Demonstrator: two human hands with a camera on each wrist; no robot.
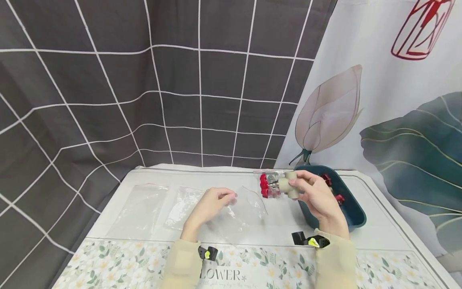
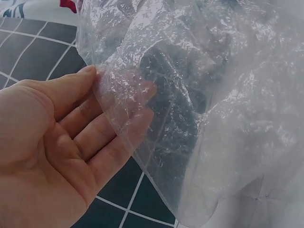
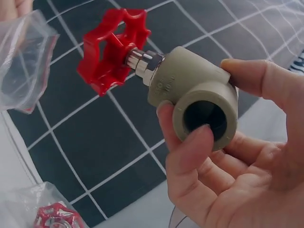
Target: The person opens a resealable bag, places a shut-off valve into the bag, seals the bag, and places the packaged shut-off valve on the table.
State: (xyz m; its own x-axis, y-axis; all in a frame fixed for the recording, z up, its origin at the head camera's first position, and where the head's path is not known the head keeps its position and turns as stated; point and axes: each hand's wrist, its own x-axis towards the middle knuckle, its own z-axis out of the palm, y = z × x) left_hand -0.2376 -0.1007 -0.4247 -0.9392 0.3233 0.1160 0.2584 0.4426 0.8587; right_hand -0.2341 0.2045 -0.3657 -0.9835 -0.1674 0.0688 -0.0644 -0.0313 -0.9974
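My right hand (image 1: 320, 197) grips a valve by its beige pipe body (image 3: 190, 78), fingers and thumb around it. The valve's red handwheel (image 3: 111, 50) points left, and one open pipe end faces the right wrist camera. Over the middle of the table, my left hand (image 1: 211, 202) pinches the edge of a clear plastic bag (image 2: 190, 99) between thumb and fingers. In the left wrist view, some fingertips show through the film. A bagged valve with a red handwheel (image 3: 58, 217) appears low in the right wrist view.
A dark teal bin (image 1: 355, 214) at the right holds several pieces with red handwheels (image 1: 339, 199). Two clear bags lie to the left, one at the far left (image 1: 138, 210) and one beside my left hand (image 1: 182, 204). A floral mat (image 1: 119, 261) covers the near table edge.
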